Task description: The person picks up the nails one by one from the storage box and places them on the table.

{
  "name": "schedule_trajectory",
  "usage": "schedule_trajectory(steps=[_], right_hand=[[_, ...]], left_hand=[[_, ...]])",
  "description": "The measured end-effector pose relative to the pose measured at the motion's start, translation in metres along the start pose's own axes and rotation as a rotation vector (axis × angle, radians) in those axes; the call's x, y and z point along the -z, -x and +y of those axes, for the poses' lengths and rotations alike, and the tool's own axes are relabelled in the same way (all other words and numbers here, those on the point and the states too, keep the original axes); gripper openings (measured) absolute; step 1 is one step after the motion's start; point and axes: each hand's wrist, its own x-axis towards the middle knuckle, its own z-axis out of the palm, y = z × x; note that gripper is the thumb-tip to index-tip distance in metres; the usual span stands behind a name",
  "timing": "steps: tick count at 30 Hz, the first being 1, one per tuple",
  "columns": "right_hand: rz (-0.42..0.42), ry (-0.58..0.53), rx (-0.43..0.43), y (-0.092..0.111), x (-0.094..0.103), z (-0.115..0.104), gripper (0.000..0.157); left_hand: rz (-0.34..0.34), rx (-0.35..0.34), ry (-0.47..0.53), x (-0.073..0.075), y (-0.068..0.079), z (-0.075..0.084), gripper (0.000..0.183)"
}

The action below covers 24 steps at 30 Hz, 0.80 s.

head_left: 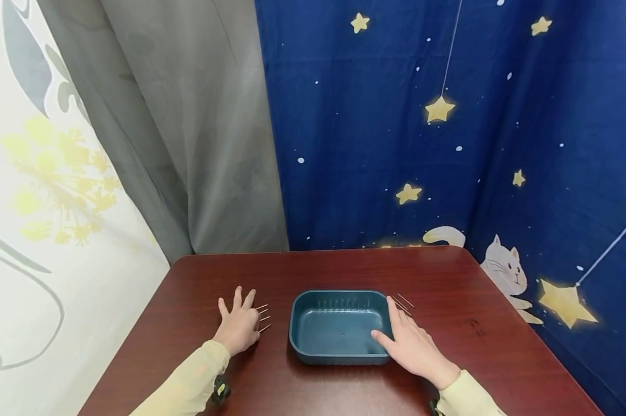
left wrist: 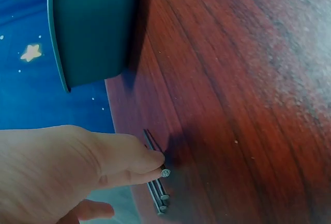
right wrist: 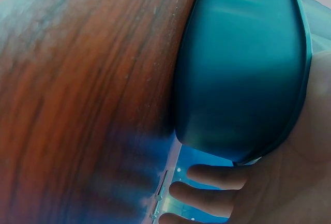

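Observation:
In the middle of the table stands a dark teal plastic box (head_left: 342, 359), its inside bare. My left hand (head_left: 238, 330) is to its left, and the thumb and a finger pinch a metal nail (left wrist: 165, 173) close to its flat head. Several more nails (left wrist: 164, 197) lie side by side under that hand, their shafts partly hidden by the fingers. My right hand (head_left: 418, 350) rests on the box's right rim, the thumb over the inside and the other fingers stretched straight along the outside. Beyond those fingers lie a few thin nails (head_left: 406, 300).
The reddish-brown wooden table (head_left: 313, 393) has rounded far corners. Behind it hang a grey curtain (head_left: 224, 144) and a blue curtain (head_left: 365, 127) with stars. A white patterned wall or cloth (head_left: 58, 277) is on the left.

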Motion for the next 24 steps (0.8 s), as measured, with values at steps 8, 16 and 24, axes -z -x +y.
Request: schedule_trajectory(steps=[8,16,24], right_hand=[[-0.011,0.001,-0.007,-0.002,0.001,0.001,0.1],[-0.026,0.001,0.001,0.001,0.005,0.003,0.101],[-0.01,0.098,-0.002,-0.008,0.037,-0.011,0.103]], left_hand=[[-0.01,0.009,0.003,-0.001,0.0,-0.002,0.038],[0.058,0.002,0.048,0.013,-0.01,0.001,0.02],[0.19,-0.002,0.155,0.055,-0.023,0.013,0.028]])
